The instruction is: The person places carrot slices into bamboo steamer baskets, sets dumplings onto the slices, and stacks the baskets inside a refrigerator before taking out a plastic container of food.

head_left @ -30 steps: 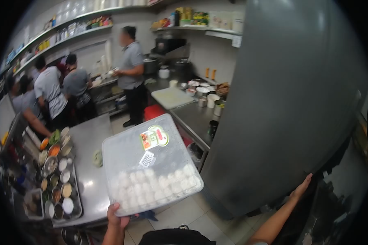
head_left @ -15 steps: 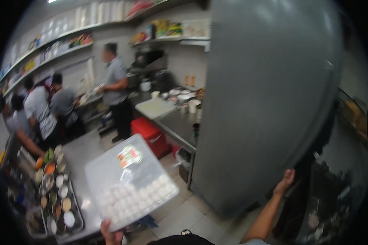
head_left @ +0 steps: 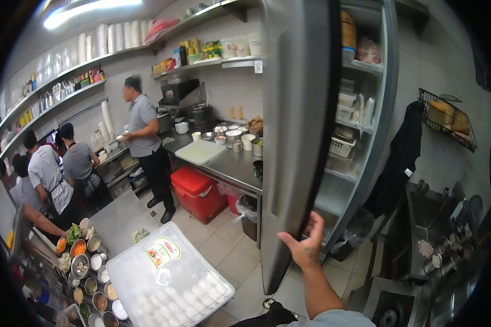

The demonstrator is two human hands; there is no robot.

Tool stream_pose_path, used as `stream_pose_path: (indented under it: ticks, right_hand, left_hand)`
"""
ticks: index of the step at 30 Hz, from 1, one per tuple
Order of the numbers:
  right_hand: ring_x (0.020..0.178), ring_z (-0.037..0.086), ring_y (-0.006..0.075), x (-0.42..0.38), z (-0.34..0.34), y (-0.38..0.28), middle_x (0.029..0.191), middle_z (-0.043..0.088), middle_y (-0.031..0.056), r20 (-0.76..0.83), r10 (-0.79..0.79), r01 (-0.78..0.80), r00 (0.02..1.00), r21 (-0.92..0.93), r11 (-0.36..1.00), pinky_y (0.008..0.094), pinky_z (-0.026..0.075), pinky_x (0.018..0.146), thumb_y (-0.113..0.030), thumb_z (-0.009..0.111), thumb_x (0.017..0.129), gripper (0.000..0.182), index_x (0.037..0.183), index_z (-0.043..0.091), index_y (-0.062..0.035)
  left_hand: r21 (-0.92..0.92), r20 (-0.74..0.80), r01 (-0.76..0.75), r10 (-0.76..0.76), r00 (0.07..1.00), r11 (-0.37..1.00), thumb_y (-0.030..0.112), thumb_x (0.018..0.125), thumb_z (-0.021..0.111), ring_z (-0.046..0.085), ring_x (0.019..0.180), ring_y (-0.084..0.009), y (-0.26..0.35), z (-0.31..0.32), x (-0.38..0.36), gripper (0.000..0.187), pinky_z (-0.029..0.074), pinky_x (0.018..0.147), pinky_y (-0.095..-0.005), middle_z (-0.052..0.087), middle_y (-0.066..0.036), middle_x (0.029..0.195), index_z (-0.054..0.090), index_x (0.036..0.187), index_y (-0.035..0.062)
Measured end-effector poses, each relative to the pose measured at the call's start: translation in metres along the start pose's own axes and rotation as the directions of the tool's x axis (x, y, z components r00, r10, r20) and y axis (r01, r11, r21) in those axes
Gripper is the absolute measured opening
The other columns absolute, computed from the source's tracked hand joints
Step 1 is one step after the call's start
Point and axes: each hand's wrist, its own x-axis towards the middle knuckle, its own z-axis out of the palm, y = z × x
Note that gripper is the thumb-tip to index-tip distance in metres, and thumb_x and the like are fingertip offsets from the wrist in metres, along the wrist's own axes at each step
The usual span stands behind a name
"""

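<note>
My right hand (head_left: pixel 304 244) is at the edge of a tall steel refrigerator door (head_left: pixel 294 136). Its thumb points across the outer face while the fingers curl at the dark inner edge. The door stands ajar, with the refrigerator's shelves (head_left: pixel 357 65) showing behind it. At the lower left is a shallow plastic box (head_left: pixel 191 253) with a clear lid and a printed label. Rows of white, rounded pieces, perhaps buns or dumplings, show through the lid. The box's near side runs to the bottom of the picture, and my left hand is out of sight.
Bowls of ingredients (head_left: pixel 90 272) line the steel table at left. A red cooler (head_left: pixel 196 193) and a bin (head_left: pixel 249 218) stand under the back counter (head_left: pixel 237 169). One person (head_left: pixel 142 131) stands there; several others work at far left. A stove (head_left: pixel 393 305) is lower right.
The refrigerator door has swung open, exposing the shelves. My right hand, still at its edge, now appears further left. The box sits lower in view, and my left hand has left the picture.
</note>
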Motion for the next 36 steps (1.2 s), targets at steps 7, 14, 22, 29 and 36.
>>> stream_pose_path:
  ticks: [7,14,22,29,36]
  right_hand:
    - [0.107,0.055,0.0277,-0.025,0.097,-0.027,0.12,0.05,0.0163,0.206,-0.135,0.163,0.969,-0.127,0.978,0.0361,0.048,0.084,-0.018,0.082,0.074,0.072,0.132,0.043,-0.0009]
    - [0.136,0.038,0.0345,-0.045,0.137,-0.027,0.155,0.021,0.0216,0.75,-0.008,0.17,0.662,-0.139,0.976,0.0432,0.041,0.107,-0.041,0.079,0.079,0.101,0.151,0.019,-0.003]
    - [0.145,0.026,0.0354,-0.019,0.195,0.009,0.16,0.011,0.0215,0.912,0.01,0.124,0.409,-0.066,0.99,0.0434,0.027,0.116,-0.053,0.064,0.088,0.093,0.151,0.02,-0.0001]
    - [0.134,0.041,0.0325,0.038,0.112,-0.002,0.142,0.046,0.0153,0.898,0.015,0.368,0.44,-0.196,0.909,0.0426,0.037,0.109,-0.041,0.066,0.089,0.053,0.131,0.055,-0.011]
    - [0.098,0.062,0.0338,0.218,0.008,-0.019,0.104,0.065,0.0133,0.582,-0.338,0.65,0.739,-0.488,0.583,0.0417,0.051,0.083,-0.021,0.07,0.083,0.022,0.101,0.065,-0.0086]
  left_hand:
    - [-0.028,-0.138,0.02,-0.024,0.99,0.999,0.029,0.084,0.061,0.054,0.114,-0.024,0.0,-0.04,-0.043,0.059,0.045,0.099,-0.0393,0.056,-0.012,0.125,0.046,0.132,-0.0027]
    - [-0.056,-0.158,0.003,-0.012,0.987,0.998,0.02,0.086,0.06,0.062,0.099,-0.026,-0.008,-0.032,-0.037,0.047,0.053,0.084,-0.037,0.063,-0.013,0.11,0.051,0.125,-0.005]
    - [-0.076,-0.136,0.115,-0.124,0.983,0.99,0.017,0.082,0.063,0.065,0.094,-0.0267,-0.032,-0.025,-0.034,0.048,0.058,0.074,-0.0347,0.063,-0.014,0.108,0.051,0.123,-0.0059]
    - [-0.103,0.056,0.247,-0.242,0.969,0.964,0.023,0.082,0.065,0.065,0.097,-0.0332,-0.07,0.016,0.004,0.061,0.059,0.077,-0.0434,0.062,-0.019,0.116,0.046,0.13,-0.0076]
    - [-0.002,0.289,0.389,-0.372,0.882,0.921,0.037,0.069,0.058,0.065,0.091,-0.041,-0.101,0.16,0.091,0.085,0.058,0.053,-0.0508,0.057,-0.026,0.12,0.036,0.139,-0.0046]
